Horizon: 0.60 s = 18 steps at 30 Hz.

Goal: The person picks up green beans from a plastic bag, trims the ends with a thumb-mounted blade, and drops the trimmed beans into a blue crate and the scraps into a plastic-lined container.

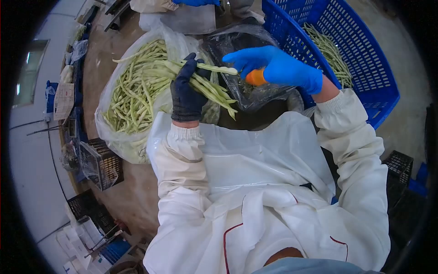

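Note:
My left hand (186,96), in a dark glove, is closed around a bunch of long green beans (214,93). The bean ends stick out to the right, towards the other hand. My right hand (285,68), in a blue glove, grips an orange handle (256,77); the rest of that tool is hidden. Its index finger points left, close to the tip of one bean. Left of the dark glove, a clear plastic bag (106,130) lies open, full of loose green beans (137,91). Below my right hand is a dark plastic bag (255,100) with small scraps on it.
A blue slatted crate (381,91) at the upper right holds more beans (331,57). A white apron (255,150) covers my lap. Black crates (107,162) stand on the floor at left. Another person's blue glove (196,2) shows at the top edge.

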Available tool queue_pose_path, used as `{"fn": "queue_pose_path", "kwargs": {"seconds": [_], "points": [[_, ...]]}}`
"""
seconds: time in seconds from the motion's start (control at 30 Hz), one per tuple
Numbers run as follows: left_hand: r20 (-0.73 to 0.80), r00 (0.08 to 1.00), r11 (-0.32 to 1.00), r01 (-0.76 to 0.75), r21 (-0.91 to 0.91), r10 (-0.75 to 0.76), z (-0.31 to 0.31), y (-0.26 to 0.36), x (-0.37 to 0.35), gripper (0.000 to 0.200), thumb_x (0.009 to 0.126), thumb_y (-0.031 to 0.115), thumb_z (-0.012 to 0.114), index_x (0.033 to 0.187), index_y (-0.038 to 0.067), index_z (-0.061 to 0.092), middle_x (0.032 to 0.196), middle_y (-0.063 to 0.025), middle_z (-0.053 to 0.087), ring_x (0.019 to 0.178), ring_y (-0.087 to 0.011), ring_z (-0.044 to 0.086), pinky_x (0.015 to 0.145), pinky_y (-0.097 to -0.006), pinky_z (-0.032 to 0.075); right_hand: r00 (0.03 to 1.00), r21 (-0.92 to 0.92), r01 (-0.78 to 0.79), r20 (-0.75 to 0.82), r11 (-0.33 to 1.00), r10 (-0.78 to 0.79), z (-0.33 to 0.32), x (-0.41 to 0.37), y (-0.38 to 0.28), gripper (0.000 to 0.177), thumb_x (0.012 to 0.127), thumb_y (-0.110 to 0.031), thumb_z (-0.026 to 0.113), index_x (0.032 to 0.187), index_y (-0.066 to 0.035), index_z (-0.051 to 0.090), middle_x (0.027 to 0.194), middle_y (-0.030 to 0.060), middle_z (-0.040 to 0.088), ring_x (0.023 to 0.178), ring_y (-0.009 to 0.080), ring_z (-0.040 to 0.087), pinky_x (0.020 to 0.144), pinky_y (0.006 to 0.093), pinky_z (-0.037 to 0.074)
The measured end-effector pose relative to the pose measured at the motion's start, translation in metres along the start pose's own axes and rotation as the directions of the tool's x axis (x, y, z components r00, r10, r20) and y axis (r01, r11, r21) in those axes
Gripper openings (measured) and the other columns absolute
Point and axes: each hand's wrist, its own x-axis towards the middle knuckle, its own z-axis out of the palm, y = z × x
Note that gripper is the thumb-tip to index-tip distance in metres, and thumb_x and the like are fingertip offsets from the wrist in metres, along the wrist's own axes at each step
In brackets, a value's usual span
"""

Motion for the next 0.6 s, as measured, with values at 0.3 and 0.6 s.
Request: {"fn": "queue_pose_path", "kwargs": {"seconds": [0.3,0.6], "points": [[-0.214,0.977,0.999,-0.022,-0.033,0.014,0.0,0.001,0.003,0.014,0.088,0.011,0.061,0.099,0.002,0.062,0.075,-0.0059,0.06,0.069,-0.016,0.061,0.076,-0.0343,0.056,0.948,-0.582,-0.008,-0.265,0.813,-0.179,0.006,0.002,0.015,0.057,0.071,0.009,0.054,0.125,-0.009,0.057,0.099,0.0137,0.066,0.085,0.0211,0.063,0.08,0.0299,0.05],[-0.293,0.956,1.0,-0.001,0.015,0.005,0.012,-0.007,-0.002,0.016,0.089,0.012,0.06,0.102,0.002,0.063,0.082,-0.0082,0.06,0.075,-0.0193,0.062,0.079,-0.0368,0.056,0.958,-0.355,-0.129,-0.286,0.926,0.024,0.026,0.006,0.007,0.042,0.081,-0.004,0.058,0.122,-0.011,0.06,0.101,0.0148,0.067,0.086,0.0242,0.065,0.078,0.035,0.051]]}}
